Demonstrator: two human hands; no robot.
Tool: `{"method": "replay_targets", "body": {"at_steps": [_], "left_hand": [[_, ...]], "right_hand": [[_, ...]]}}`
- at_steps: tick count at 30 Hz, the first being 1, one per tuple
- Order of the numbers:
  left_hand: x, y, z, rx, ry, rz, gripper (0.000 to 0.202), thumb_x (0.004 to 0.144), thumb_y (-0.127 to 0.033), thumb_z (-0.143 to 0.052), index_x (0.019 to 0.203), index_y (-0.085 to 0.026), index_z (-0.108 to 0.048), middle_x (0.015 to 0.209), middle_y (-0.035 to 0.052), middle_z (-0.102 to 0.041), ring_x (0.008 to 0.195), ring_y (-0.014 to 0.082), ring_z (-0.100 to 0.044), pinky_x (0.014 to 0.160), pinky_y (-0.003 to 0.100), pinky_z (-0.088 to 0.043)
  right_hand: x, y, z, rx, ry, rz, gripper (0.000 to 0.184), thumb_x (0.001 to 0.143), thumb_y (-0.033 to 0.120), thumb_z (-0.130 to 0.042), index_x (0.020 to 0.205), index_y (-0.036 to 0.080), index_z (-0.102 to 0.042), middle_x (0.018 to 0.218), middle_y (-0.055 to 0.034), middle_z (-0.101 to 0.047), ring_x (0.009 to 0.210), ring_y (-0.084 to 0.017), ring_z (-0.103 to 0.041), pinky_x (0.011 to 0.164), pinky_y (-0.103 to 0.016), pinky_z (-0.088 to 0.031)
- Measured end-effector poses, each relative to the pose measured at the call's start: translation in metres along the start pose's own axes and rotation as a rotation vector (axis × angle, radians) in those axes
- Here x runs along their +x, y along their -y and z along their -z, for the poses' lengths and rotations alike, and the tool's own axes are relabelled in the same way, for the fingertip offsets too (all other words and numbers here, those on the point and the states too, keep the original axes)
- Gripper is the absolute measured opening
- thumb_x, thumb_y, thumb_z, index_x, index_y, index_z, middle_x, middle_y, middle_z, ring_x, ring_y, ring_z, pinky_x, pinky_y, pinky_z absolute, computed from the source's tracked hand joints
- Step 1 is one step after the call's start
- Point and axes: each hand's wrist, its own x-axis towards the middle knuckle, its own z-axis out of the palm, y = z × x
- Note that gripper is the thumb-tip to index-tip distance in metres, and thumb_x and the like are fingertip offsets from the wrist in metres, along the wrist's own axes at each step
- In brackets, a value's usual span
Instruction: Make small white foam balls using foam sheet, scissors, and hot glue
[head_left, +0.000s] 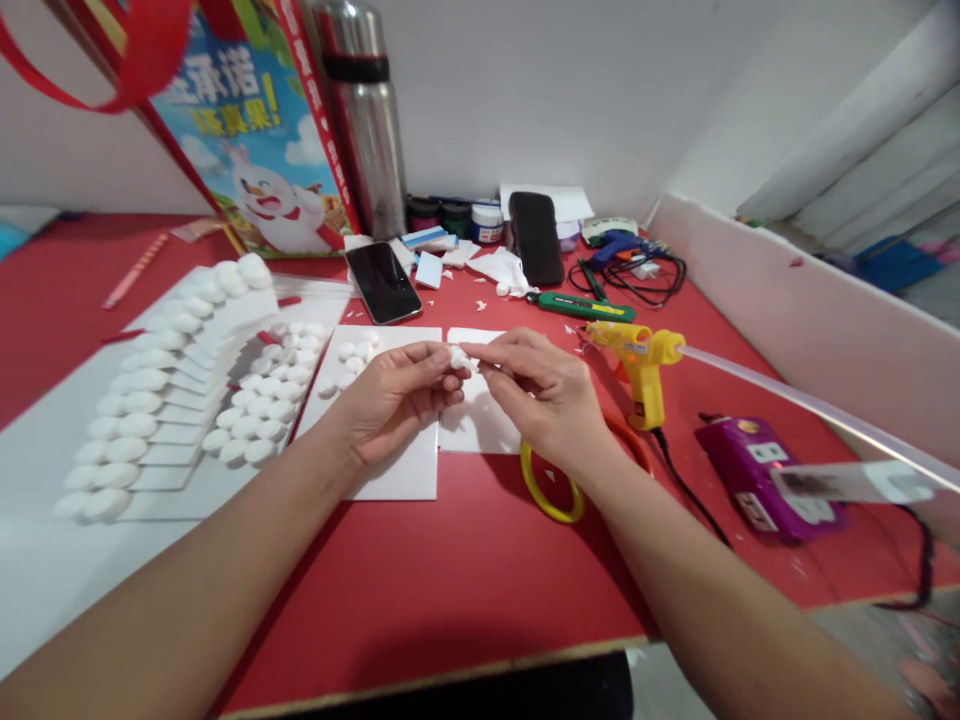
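Observation:
Between my two hands is a small white crumpled piece (460,357), paper-like, its exact kind unclear. My left hand (394,400) pinches it between thumb and curled fingers. From the other side, my right hand (544,395) grips its edge with thumb and forefinger. Below my hands lie a white board (397,470) and a second white sheet (480,425). Several white oval pads (356,360) rest on the board, partly behind my left wrist. More pads (259,410) sit in rows farther left, beside a fanned stack of white cards (176,455) with pads on their ends.
A yellow hot glue gun (637,365) with a long glue stick lies at right, near scissors (553,495) and a purple box (765,480). Behind are a green cutter (585,306), phones (384,283), a steel flask (367,130) and a printed bag (255,130). A low wall (810,320) borders the right.

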Motion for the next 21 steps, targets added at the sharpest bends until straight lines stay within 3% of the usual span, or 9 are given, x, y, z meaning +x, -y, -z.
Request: {"method": "replay_targets", "body": {"at_steps": [5, 8, 10, 13, 15, 21], "left_hand": [[-0.001, -0.002, -0.003, 0.001, -0.069, 0.024, 0.019, 0.078, -0.012, -0.084, 0.094, -0.008, -0.076, 0.088, 0.0092, -0.077, 0.071, 0.0107, -0.069, 0.075, 0.023, -0.059], [-0.001, -0.001, -0.004, 0.084, -0.059, -0.039, 0.021, 0.078, -0.012, -0.084, 0.097, -0.012, -0.076, 0.089, 0.0082, -0.078, 0.072, 0.0120, -0.071, 0.074, 0.023, -0.058], [-0.002, 0.000, -0.004, 0.181, -0.053, -0.137, 0.025, 0.080, -0.015, -0.084, 0.103, -0.017, -0.076, 0.087, 0.0045, -0.077, 0.074, 0.0130, -0.072, 0.074, 0.024, -0.058], [-0.002, 0.003, -0.004, 0.344, -0.038, -0.269, 0.022, 0.083, -0.020, -0.083, 0.105, -0.021, -0.079, 0.086, 0.0014, -0.076, 0.078, 0.0125, -0.072, 0.076, 0.023, -0.057], [-0.002, 0.004, -0.005, 0.392, -0.025, -0.287, 0.018, 0.082, -0.021, -0.084, 0.100, -0.020, -0.081, 0.089, 0.0020, -0.077, 0.081, 0.0121, -0.072, 0.079, 0.023, -0.057], [-0.005, 0.007, -0.006, 0.348, -0.028, -0.219, 0.027, 0.076, -0.020, -0.089, 0.103, -0.021, -0.081, 0.091, 0.0036, -0.078, 0.083, 0.0143, -0.074, 0.078, 0.024, -0.056]], "right_hand": [[0.000, -0.004, 0.000, -0.076, -0.059, -0.090, 0.027, 0.092, 0.017, -0.059, 0.114, 0.016, -0.075, 0.095, -0.0042, -0.074, 0.068, -0.012, -0.062, 0.063, -0.026, -0.050], [0.003, 0.006, 0.010, -0.269, -0.045, -0.120, 0.025, 0.093, 0.018, -0.058, 0.113, 0.015, -0.072, 0.094, -0.0058, -0.076, 0.068, -0.014, -0.065, 0.065, -0.028, -0.050], [0.004, 0.020, 0.020, -0.521, 0.040, -0.121, 0.021, 0.096, 0.020, -0.056, 0.107, 0.015, -0.072, 0.094, -0.0087, -0.077, 0.079, -0.020, -0.071, 0.071, -0.032, -0.051], [-0.004, 0.042, 0.034, -1.017, 0.291, -0.281, 0.024, 0.099, 0.031, -0.055, 0.102, 0.014, -0.071, 0.083, -0.0140, -0.074, 0.069, -0.027, -0.070, 0.058, -0.033, -0.043], [-0.018, 0.050, 0.040, -1.217, 0.395, -0.357, 0.029, 0.099, 0.038, -0.057, 0.106, 0.013, -0.070, 0.087, -0.0180, -0.072, 0.067, -0.030, -0.069, 0.054, -0.033, -0.041], [-0.049, 0.045, 0.043, -1.216, 0.540, -0.488, 0.038, 0.097, 0.033, -0.054, 0.124, 0.007, -0.060, 0.104, -0.0230, -0.065, 0.089, -0.035, -0.072, 0.072, -0.039, -0.051]]}}
